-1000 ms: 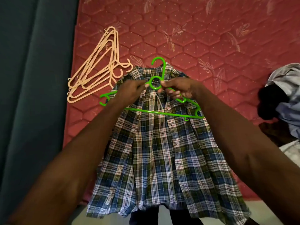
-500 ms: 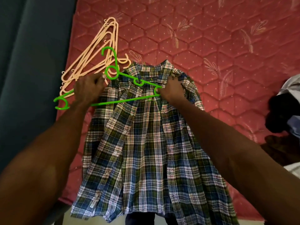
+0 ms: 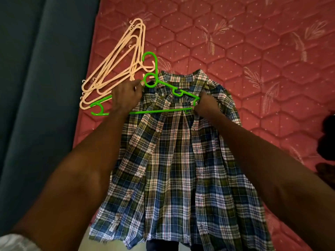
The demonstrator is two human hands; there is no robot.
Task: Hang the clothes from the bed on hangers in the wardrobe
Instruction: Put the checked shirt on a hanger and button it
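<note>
**Ana:** Head view, nearest edge first: what lies at the bottom of the frame?

**Ben:** The hem of a plaid shirt (image 3: 181,169), hanging over the edge of the bed (image 3: 253,51). The shirt lies flat on the red quilted mattress, its long axis running from the bottom of the frame up to the centre, collar at the far end.

**Ana:** And the green hanger (image 3: 163,98)?

**Ben:** It lies across the collar end. Its straight bottom bar runs left to right, crosswise to the shirt's length. The hook points toward the upper left of the frame, tilted a little left of straight up.

**Ana:** Where is it relative to each grip?

**Ben:** The left hand (image 3: 125,98) pinches the hanger at the ring below the hook; the hanger's left arm sticks out past that hand, off the shirt. The right hand (image 3: 204,104) has fingers curled on the shirt fabric just at the hanger's right tip. Whether that tip is under the cloth I cannot tell.

**Ana:** Farther back?

**Ben:** A stack of peach hangers (image 3: 117,69) lies on the mattress at upper left, just behind the left hand, touching the green hook. Dark clothes (image 3: 326,142) sit at the right edge.
</note>
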